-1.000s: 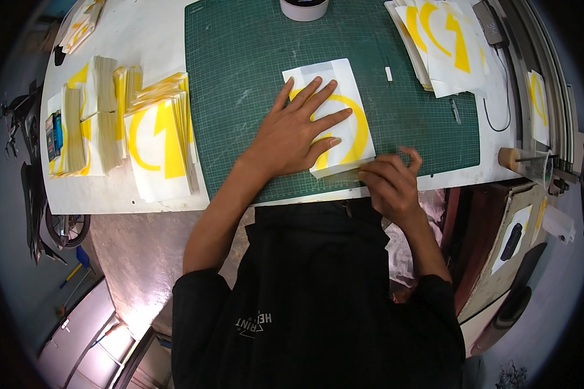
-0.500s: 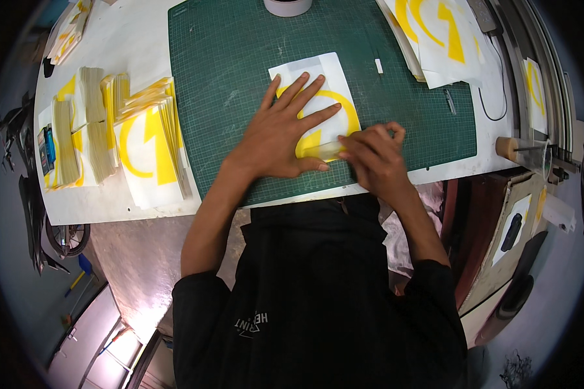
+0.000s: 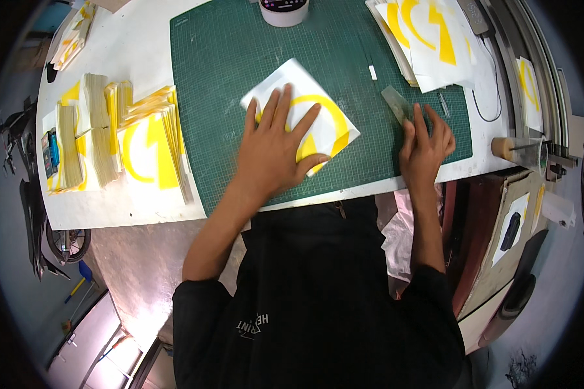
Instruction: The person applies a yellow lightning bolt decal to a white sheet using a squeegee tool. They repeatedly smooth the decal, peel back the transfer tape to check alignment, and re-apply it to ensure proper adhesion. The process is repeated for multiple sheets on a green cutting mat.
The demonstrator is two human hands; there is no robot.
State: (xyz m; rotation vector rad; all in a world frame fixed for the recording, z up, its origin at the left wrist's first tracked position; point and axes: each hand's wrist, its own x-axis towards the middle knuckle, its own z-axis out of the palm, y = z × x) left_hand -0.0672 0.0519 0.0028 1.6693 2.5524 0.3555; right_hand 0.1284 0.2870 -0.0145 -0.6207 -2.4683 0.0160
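Note:
My left hand (image 3: 274, 144) lies flat with fingers spread on a white sheet with yellow shapes (image 3: 334, 120). The sheet sits turned cornerwise on the green cutting mat (image 3: 227, 58). Part of its print is under my fingers. To the right, my right hand (image 3: 427, 142) is low over the mat, its fingers stretched and apart. Its thumb tip is at the near end of a clear, flat plastic strip (image 3: 395, 101). Whether the thumb still presses on the strip is hard to see.
Stacks of folded yellow-and-white sheets (image 3: 150, 152) stand on the table's left side. More printed sheets (image 3: 438, 55) lie at the far right. A small white piece (image 3: 372, 72) and a slim cutter (image 3: 443, 104) are on the mat. A round white device (image 3: 284, 14) stands at the far edge.
My right hand has moved right, away from the sheet, taking the clear strip along. The sheet has turned cornerwise under my left hand, which stays on it.

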